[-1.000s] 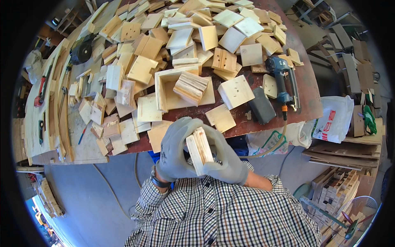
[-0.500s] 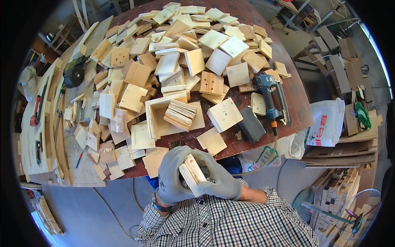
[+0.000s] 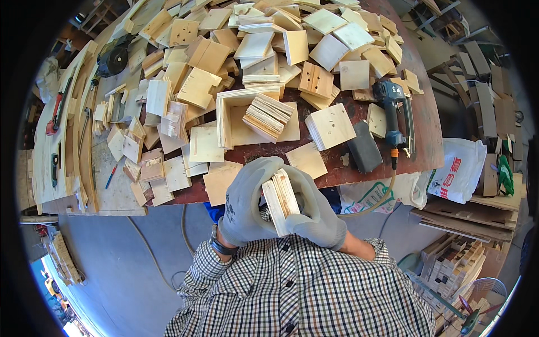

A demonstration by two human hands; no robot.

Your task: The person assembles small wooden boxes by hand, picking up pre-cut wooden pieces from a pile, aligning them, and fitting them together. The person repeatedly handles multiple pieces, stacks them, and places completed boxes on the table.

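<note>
Both my hands wear grey work gloves and meet in front of my chest, before the table's near edge. Between them is a small stack of plywood pieces [image 3: 281, 201], its layered edges facing up. My left hand [image 3: 247, 196] wraps the stack from the left, and my right hand [image 3: 317, 216] closes on it from the right with the thumb along its lower end. Just beyond, a plywood box frame [image 3: 224, 121] rests on the table with another plywood stack [image 3: 270, 117] tilted inside it. To its right lie a stack of square plywood pieces [image 3: 331, 126] and a black block [image 3: 365, 147].
A large heap of plywood offcuts [image 3: 258, 45] covers the reddish table [image 3: 424, 126]. A nail gun [image 3: 396, 115] with an orange-fitted hose lies at the right. Long boards [image 3: 70, 140] with a red-handled tool [image 3: 55, 115] run along the left. White plastic bags [image 3: 457, 168] hang at the right.
The view has shifted, so the table and heap appear lower and further right. The held plywood stack has turned a little more upright between my hands. Both hands keep their hold.
</note>
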